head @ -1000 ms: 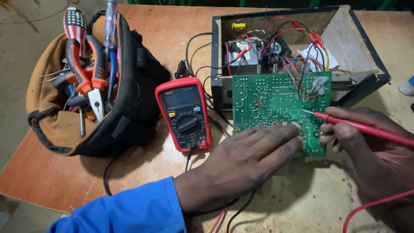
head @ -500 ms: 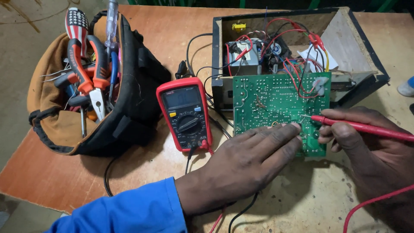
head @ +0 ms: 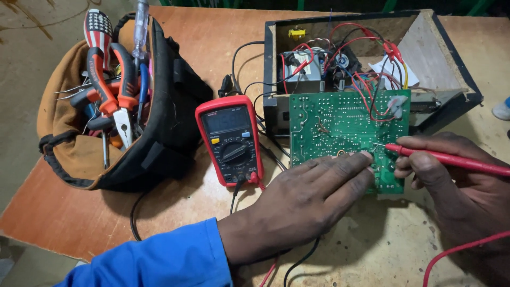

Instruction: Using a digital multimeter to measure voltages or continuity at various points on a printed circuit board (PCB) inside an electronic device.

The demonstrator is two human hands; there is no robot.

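Where the counter [head: 212,48] runs off at nine o'clock, a brown tool bag [head: 106,133] sits stuffed with pliers [head: 114,87] and screwdrivers. At three o'clock of it lies a red multimeter [head: 231,139] (dial face up). The left hand [head: 313,196] rests flat, fingers spread open and gripping nothing, fingertips pressing the lower edge of the green circuit board [head: 348,130]. The board leans on an open black case [head: 372,64] at twelve o'clock. The right hand [head: 451,186] pinches a red probe [head: 446,158], its tip touching the board.
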